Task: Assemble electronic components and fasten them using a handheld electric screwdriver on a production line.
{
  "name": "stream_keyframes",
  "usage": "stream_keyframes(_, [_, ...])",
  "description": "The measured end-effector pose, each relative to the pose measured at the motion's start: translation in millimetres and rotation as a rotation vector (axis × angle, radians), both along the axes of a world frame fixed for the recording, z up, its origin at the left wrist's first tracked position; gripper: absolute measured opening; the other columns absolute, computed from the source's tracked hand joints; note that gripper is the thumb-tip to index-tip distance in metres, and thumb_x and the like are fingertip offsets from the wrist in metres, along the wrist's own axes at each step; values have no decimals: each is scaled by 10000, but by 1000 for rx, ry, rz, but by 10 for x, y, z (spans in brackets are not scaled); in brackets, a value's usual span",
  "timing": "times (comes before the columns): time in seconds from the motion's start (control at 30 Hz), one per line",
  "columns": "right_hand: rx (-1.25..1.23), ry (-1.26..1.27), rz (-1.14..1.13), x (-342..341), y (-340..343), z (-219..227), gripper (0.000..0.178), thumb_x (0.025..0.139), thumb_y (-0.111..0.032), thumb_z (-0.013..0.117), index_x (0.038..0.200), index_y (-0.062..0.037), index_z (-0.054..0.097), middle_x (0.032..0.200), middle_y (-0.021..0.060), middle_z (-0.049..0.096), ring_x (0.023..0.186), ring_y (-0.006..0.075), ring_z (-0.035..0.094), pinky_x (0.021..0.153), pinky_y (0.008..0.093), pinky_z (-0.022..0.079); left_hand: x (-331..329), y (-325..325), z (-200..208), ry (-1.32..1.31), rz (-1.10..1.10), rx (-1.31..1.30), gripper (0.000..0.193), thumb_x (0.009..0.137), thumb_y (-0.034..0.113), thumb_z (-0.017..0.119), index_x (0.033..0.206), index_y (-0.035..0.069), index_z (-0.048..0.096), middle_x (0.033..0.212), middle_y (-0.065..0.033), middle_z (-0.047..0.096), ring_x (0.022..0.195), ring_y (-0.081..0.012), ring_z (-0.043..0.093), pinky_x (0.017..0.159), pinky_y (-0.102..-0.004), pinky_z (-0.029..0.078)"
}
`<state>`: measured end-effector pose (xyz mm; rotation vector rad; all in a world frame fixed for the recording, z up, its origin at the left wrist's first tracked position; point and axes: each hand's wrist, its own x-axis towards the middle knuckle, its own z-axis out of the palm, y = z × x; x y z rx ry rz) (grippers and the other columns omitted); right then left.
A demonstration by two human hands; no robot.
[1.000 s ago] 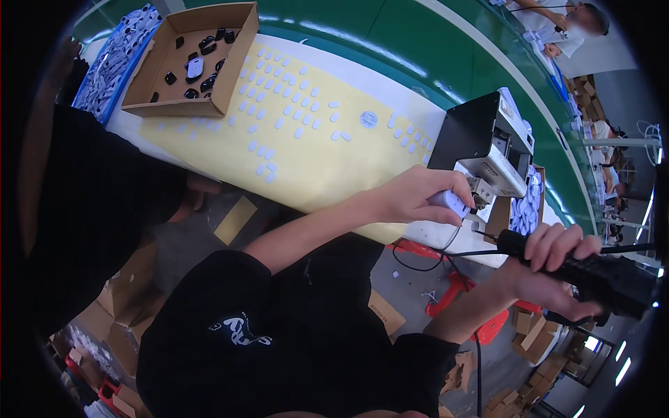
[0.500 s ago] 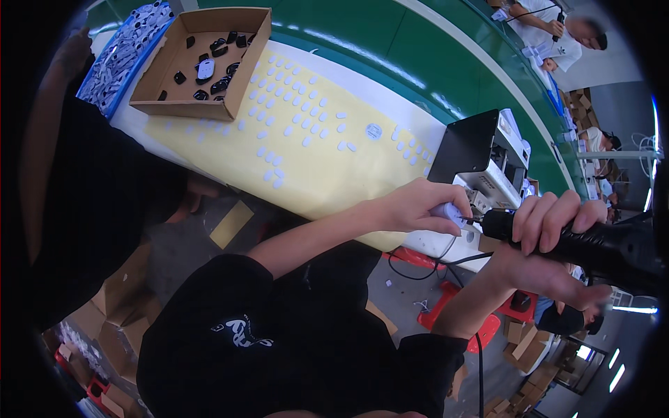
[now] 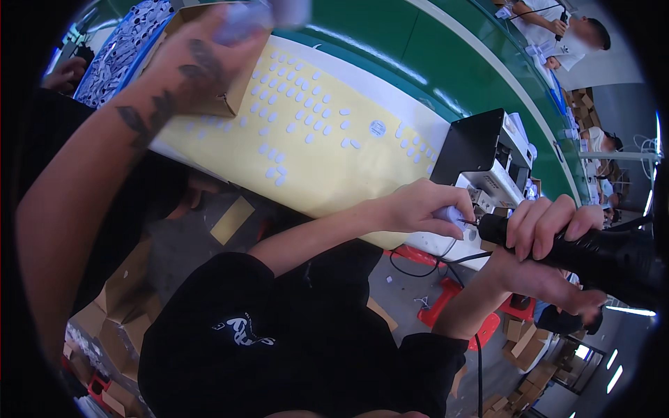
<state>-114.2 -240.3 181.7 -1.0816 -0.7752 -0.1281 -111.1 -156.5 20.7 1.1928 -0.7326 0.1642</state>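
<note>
My left hand [image 3: 408, 207] pinches a small white plastic housing [image 3: 450, 214] between thumb and fingers. In my right hand [image 3: 547, 226] lies a black electric screwdriver [image 3: 606, 256], gripped around its body and pointed left. The thin bit of the screwdriver meets the right side of the housing; whether it sits in a screw is too small to tell. Behind both hands stands a black and silver machine [image 3: 474, 150]. Small white oval pieces [image 3: 306, 104] lie in loose rows on a yellow sheet [image 3: 327, 184] over the table.
From the left a co-worker's arm [image 3: 90, 177] reaches over a cardboard box [image 3: 244, 80], its hand blurred around a whitish thing. A blue bin of white parts [image 3: 129, 52] stands beside the box. A green surface [image 3: 376, 42] runs behind the table. A black cable [image 3: 479, 348] hangs below my right arm.
A co-worker's arm has come in from the left over the cardboard box, hiding its black parts. My hands, the housing and the screwdriver stay almost where they were.
</note>
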Motion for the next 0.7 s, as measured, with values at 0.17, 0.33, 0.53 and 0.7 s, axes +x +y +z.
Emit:
stream_keyframes(0.17, [-5,13,-30,3,2,-23,777,685,-805,434,828,-47,335,538,37,378,358,108,344,346,232,327,14,-11,-12,-35,12,-13,306,728,177,744,961,64,582,873,-54,611,783,-191,601,689,-277,462])
stream_keyframes(0.33, [-10,16,-20,6,-8,-26,775,688,-801,438,840,-48,335,539,38,383,366,110,347,347,231,327,3,8,14,-9,-10,3,292,739,175,735,959,61,581,871,-51,609,777,-193,599,689,-277,458])
stream_keyframes(0.53, [31,-8,36,18,-79,-48,763,695,-788,450,860,-51,340,551,35,381,371,105,337,342,227,307,17,-17,-16,-3,13,15,268,752,171,722,950,62,578,875,-47,595,765,-178,596,684,-271,453])
stream_keyframes(0.7, [220,-71,-132,-104,-684,14,730,694,-773,478,842,-66,368,561,13,360,389,90,332,338,225,275,126,163,183,96,159,47,247,784,154,684,972,68,551,879,-51,589,756,-149,591,677,-270,457])
